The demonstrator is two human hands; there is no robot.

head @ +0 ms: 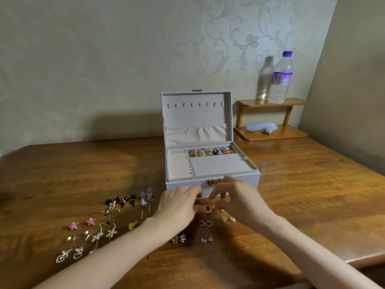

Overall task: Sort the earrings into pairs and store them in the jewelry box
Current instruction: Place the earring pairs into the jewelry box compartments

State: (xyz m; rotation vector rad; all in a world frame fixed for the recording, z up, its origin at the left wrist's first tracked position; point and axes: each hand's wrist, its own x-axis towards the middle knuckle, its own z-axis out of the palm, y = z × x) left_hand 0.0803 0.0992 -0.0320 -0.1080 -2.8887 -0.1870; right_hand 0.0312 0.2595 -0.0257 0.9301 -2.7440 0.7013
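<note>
A pale grey jewelry box (233,185) stands open on the wooden table, its lid upright; several earrings (210,152) lie in its back row. Many loose earrings lie on the table in front: pink stars (74,225), black ones (123,200), lilac flowers (145,196), small gold hoops (205,223). My left hand (179,207) and my right hand (235,200) hover close together just in front of the box, fingers curled over a gold rectangular earring (208,209). Blur hides whether either hand holds anything.
A small wooden two-tier shelf (270,133) stands at the back right, with a water bottle (280,78) on top and a grey object (260,127) below. The table's right edge (366,261) runs near my right forearm.
</note>
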